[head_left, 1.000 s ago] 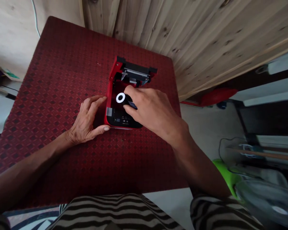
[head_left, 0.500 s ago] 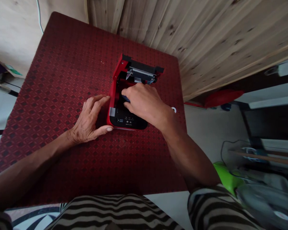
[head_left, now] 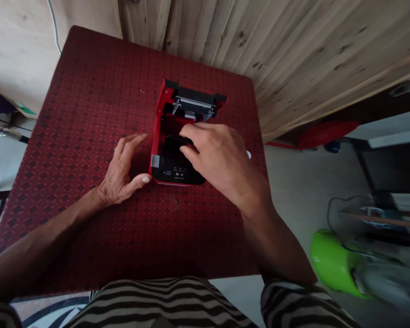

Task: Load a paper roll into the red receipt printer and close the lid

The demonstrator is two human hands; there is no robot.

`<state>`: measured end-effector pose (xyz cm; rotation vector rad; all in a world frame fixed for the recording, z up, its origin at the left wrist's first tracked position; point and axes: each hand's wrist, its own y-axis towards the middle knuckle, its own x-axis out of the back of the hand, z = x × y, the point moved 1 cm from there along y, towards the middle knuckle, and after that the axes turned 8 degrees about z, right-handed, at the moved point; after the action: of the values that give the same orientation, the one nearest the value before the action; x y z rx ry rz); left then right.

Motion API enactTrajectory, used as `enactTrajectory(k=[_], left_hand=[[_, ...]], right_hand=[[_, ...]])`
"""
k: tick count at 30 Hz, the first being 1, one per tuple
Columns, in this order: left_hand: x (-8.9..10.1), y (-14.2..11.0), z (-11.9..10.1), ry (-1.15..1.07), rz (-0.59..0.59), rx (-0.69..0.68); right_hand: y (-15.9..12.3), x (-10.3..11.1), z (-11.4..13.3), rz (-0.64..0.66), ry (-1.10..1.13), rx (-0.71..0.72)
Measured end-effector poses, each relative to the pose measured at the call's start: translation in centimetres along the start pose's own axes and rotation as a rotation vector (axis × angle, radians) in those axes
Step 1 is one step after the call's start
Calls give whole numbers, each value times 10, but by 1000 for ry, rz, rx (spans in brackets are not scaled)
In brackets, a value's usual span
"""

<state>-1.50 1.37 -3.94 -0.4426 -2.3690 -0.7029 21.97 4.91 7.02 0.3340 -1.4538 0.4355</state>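
A red and black label printer (head_left: pixel 156 141) stands on the table with its lid (head_left: pixel 194 102) raised, showing the roller and metal bar under it. My right hand (head_left: pixel 218 155) is over the printer's open compartment, coming in from the right side. Its thumb and forefinger are bent toward each other around a dark part inside, too dark to make out. My left hand (head_left: pixel 119 175) rests on the table just left of the printer, fingers spread and holding nothing. Its thumb tip is close to the printer's front left corner.
A red patterned cloth (head_left: pixel 99 91) covers the table. Wooden planks (head_left: pixel 218 36) form the wall behind it. A small white ring (head_left: pixel 248 155) lies near the right edge, partly hidden by my wrist. Off to the right on the floor is a green bin-like object (head_left: pixel 331 259).
My right hand has lifted and shifted slightly right, uncovering more of the compartment. My left fingers have come away from the printer's side. The printer appears a little further left in view.
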Motion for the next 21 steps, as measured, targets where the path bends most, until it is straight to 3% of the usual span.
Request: enactTrajectory(k=[5, 8, 14, 17, 21], left_hand=[[26, 28, -1, -66, -128, 30], [40, 61, -5, -16, -119, -79], [45, 121, -15, 8, -19, -95], [44, 125, -24, 26, -18, -89], [42, 104, -38, 18, -1, -163]], right_hand=[[-27, -9, 12, -154, -15, 18], [-40, -18, 19, -282, 6, 15], [-61, -32, 27, -414, 125, 10], [-69, -37, 29, -480, 138, -8], [-76, -42, 31, -551, 132, 0]])
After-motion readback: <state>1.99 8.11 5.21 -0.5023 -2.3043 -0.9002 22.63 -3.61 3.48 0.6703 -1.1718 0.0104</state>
